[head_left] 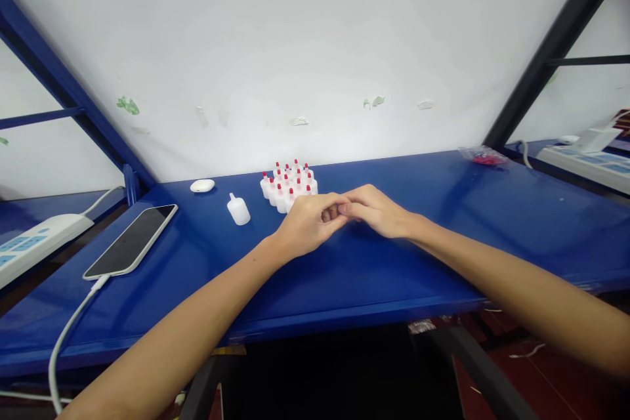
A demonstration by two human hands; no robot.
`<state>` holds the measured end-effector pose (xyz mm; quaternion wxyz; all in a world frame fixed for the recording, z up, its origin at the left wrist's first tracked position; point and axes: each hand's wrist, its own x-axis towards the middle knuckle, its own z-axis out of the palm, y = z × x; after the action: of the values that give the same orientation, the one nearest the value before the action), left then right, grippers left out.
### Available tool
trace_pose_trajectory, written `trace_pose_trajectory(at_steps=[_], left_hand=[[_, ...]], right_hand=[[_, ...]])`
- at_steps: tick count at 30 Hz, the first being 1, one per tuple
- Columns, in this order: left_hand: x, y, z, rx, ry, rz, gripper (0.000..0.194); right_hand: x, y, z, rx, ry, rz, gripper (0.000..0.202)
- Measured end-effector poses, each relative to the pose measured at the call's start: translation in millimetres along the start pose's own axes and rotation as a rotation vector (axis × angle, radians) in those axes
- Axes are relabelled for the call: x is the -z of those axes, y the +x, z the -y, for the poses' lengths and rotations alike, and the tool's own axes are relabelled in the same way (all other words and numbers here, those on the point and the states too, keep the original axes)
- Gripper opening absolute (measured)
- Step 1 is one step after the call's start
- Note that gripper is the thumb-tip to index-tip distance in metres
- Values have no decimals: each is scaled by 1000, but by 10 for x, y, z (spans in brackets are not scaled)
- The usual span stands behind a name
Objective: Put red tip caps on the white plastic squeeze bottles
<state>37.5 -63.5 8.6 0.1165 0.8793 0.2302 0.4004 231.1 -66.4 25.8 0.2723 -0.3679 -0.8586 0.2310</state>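
My left hand (312,218) and my right hand (377,211) meet over the middle of the blue shelf, fingertips touching. The fingers of both are curled together, and anything between them is hidden. Just behind my left hand stands a cluster of several small white bottles (280,198) with red caps. One white bottle (239,210) without a red cap is apart from them, to the left, its nozzle pointing away.
A phone (132,241) with a white cable lies on the blue shelf (207,262) at the left. Behind it is a white oval case (202,186). A clear bag (485,156) with red pieces lies at the back right. Power strips (37,241) flank the shelf.
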Motion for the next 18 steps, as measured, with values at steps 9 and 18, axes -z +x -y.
trace_pose_trajectory(at_steps=[9, 18], left_hand=[[41, 39, -55, -12, 154, 77, 7], [424, 116, -50, 141, 75, 24, 11]], right_hand=[[-100, -9, -37, 81, -3, -119, 29], [-84, 30, -65, -31, 22, -189, 34]])
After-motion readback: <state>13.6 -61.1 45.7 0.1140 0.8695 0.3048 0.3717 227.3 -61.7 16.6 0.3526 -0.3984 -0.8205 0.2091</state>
